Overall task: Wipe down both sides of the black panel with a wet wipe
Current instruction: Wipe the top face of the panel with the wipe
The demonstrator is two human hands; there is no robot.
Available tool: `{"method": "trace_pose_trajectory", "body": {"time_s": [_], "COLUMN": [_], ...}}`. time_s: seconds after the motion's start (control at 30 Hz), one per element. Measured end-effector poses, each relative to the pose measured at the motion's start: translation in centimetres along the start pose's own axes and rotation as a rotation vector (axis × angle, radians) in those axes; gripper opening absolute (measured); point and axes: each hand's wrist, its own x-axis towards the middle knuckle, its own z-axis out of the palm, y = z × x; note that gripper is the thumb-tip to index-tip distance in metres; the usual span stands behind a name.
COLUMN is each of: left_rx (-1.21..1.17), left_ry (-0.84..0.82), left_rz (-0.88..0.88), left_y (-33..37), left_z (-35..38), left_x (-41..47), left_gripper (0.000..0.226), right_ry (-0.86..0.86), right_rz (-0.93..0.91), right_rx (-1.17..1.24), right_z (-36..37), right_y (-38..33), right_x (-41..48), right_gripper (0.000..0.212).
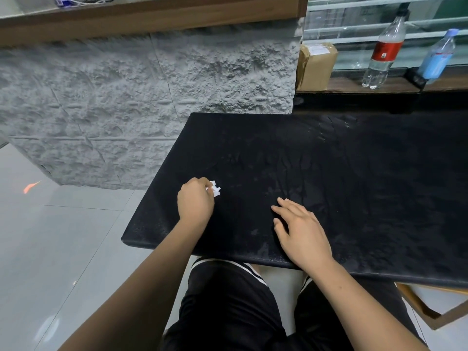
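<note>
Grey tiled floor (63, 236); rough stone wall (152, 97)

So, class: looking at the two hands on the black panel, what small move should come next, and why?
Probably sweep the left hand, which pinches the crumpled wet wipe, rightward across the black panel, where dusty smears show, while the flat right hand steadies it.

left hand (195, 201) pinches wet wipe (215, 190) on black panel (354, 178).
</note>
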Motion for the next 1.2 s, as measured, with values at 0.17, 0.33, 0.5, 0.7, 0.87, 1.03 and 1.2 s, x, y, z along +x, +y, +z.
{"method": "trace_pose_trajectory", "body": {"time_s": [0.17, 0.33, 0.5, 0.7, 0.87, 1.03, 1.2], "left_rx": [-0.034, -0.044, -0.087, -0.128, -0.117, -0.084, -0.053], "left_ry": [-0.037, -0.055, -0.074, -0.117, -0.113, -0.092, -0.078], "left_rz": [0.064, 0.154, 0.208, 0.242, 0.236, 0.178, 0.116], "left_y": [3.5, 6.6, 7.3, 6.0, 4.4, 2.1, -0.5], "left_z": [1.3, 2.6, 3.4, 3.3, 2.7, 1.5, 0.3], "left_x": [-1.1, -2.3, -2.7, -1.5, -0.2, 1.6, 3.3], "left_gripper": [0.015, 0.017, 0.016, 0.008, 0.007, 0.01, 0.011], "right_ry": [0.003, 0.002, 0.002, 0.003, 0.002, 0.004, 0.003], "right_rz": [0.002, 0.001, 0.001, -0.003, 0.003, 0.003, 0.001], "right_rx": [-0.002, -0.009, -0.004, -0.007, -0.004, 0.002, 0.006], "right_z": [-0.1, -0.1, 0.0, -0.1, -0.1, 0.0, 0.1], "right_y": [0.0, 0.0, 0.0, 0.0, 0.1, 0.2, 0.2], "right_x": [0.0, 0.0, 0.0, -0.1, 0.0, 0.0, 0.1], "right_gripper": [0.039, 0.04, 0.04, 0.04, 0.04, 0.039, 0.039]}}
